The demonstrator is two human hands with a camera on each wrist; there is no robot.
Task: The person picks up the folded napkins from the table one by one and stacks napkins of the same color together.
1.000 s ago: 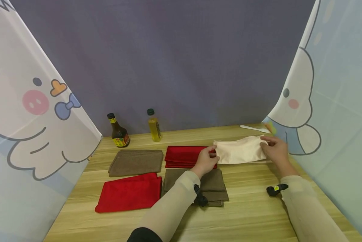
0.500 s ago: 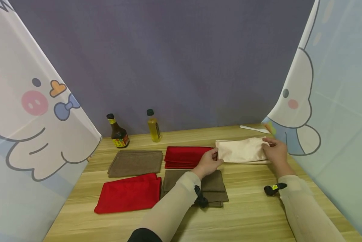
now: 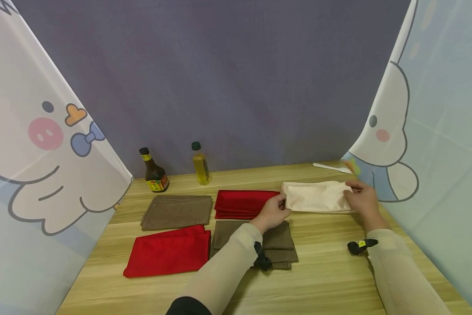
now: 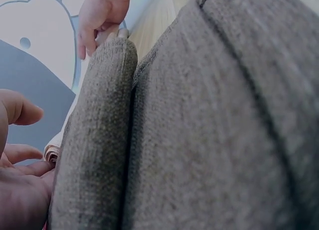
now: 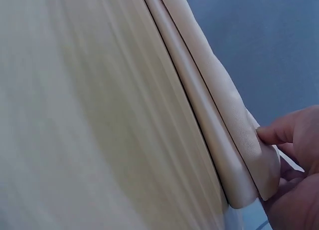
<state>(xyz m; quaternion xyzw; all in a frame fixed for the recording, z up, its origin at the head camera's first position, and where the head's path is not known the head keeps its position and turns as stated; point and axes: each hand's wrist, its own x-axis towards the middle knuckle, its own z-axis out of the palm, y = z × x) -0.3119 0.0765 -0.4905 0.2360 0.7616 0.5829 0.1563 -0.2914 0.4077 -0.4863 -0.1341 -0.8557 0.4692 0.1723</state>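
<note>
A folded cream cloth (image 3: 316, 197) lies at the back right of the table in the head view. My right hand (image 3: 363, 201) pinches its right end; the right wrist view shows the thumb (image 5: 276, 131) on the upper layer and other fingers at the edge below. At the opposite end is my left hand (image 3: 270, 214), its fingers touching the layered edge. In the left wrist view the left thumb (image 4: 22, 110) stands apart above that edge. A folded red cloth (image 3: 244, 203) sits just left of this hand, and a folded brown cloth (image 3: 279, 240) lies partly under the left forearm.
Another brown cloth (image 3: 177, 212) and another red cloth (image 3: 169, 253) lie folded at the left. Behind them stand a dark sauce bottle (image 3: 156, 175) and a yellow oil bottle (image 3: 200, 166). A white spoon (image 3: 331, 167) rests near the back edge. Printed curtains enclose the table.
The cream cloth's upper layer has been lowered and lined up over the lower one. Its left end has shifted slightly right, and the left hand has moved slightly right with it.
</note>
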